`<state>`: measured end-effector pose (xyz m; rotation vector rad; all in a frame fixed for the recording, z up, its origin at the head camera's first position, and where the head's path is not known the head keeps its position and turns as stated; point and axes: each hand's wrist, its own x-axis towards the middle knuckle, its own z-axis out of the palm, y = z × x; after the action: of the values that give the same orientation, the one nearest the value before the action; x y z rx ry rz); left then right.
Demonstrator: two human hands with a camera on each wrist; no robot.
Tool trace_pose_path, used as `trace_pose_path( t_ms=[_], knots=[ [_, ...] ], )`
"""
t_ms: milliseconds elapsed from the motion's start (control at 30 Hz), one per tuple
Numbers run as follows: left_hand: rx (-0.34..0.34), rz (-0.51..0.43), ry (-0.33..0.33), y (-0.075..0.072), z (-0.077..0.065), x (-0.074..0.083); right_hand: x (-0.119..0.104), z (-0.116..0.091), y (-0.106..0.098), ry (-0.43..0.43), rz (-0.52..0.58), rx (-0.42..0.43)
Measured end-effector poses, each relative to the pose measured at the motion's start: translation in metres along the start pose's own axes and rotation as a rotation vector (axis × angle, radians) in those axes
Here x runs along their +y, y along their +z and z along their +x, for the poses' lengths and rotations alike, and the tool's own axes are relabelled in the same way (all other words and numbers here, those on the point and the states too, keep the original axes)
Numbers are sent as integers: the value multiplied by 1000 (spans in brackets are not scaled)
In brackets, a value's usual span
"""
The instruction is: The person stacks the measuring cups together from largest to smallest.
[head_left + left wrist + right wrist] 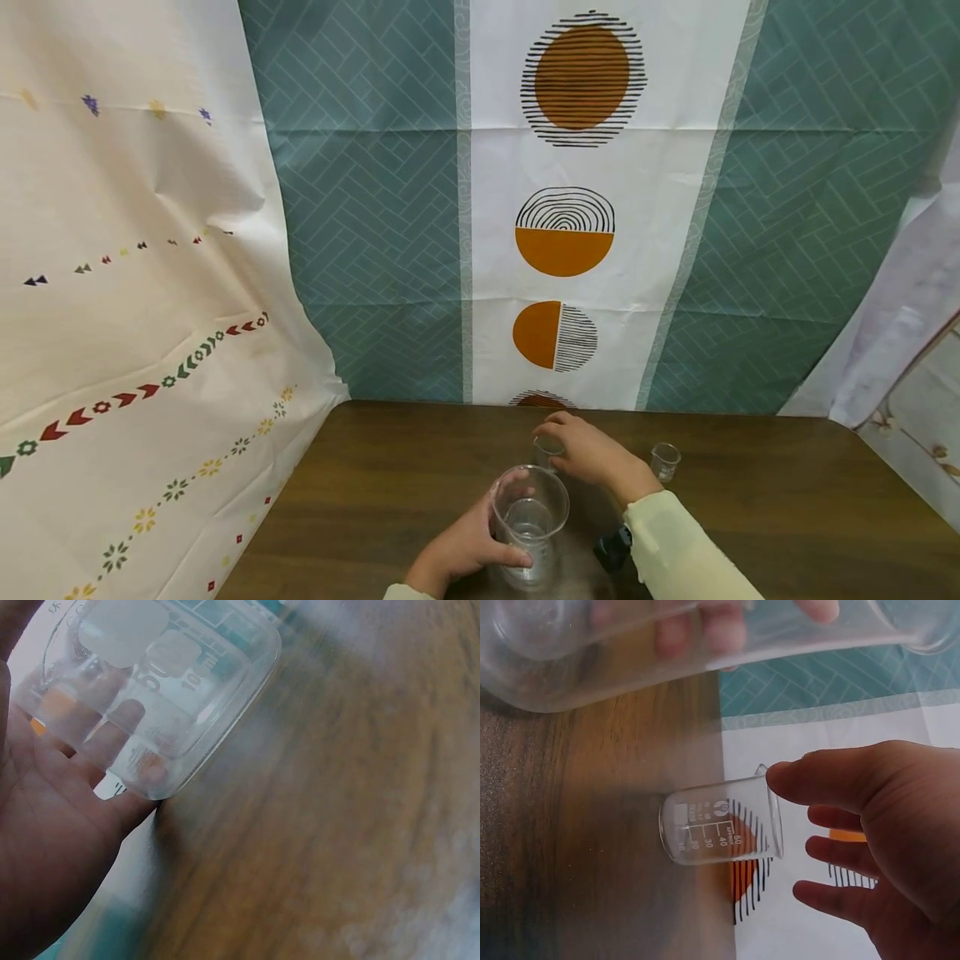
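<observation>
My left hand [476, 533] grips a large clear glass beaker [558, 500], fingers wrapped around its far side and thumb on the near side. White markings show on its glass [225, 697] in the left wrist view. A smaller glass shape seems to sit inside it. Just beyond stands a small glass beaker [720, 825] with a scale up to 50, upright on the table. Over its rim is my right hand [588, 450]. In the right wrist view the thumb is at the rim by the spout, touching or nearly so, while the other fingers stay spread apart from the glass.
Another small glass beaker [665, 462] stands to the right, beyond my right forearm. The brown wooden table [375, 483] ends at a patterned cloth backdrop [367, 250]. A pale embroidered cloth [150, 375] hangs along the left side. A small black device [613, 548] is at my right wrist.
</observation>
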<state>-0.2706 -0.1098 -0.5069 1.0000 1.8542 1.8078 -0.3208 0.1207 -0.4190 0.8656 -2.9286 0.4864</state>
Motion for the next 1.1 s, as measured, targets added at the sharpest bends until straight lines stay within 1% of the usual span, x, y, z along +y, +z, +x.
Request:
trace_pose_path(
  t_ms=[300,500,833,1100],
  knots=[
    [-7,0,8,0,0,0,3,4,5,17,18,-2],
    [-8,6,7,0,0,1,6,7,9,24,9,4],
    [-6,0,-1,1,-1,4,11,12,17,39,20,-17],
    [-7,1,-4,-1,0,6,11,15,20,48,-9,-13]
  ],
)
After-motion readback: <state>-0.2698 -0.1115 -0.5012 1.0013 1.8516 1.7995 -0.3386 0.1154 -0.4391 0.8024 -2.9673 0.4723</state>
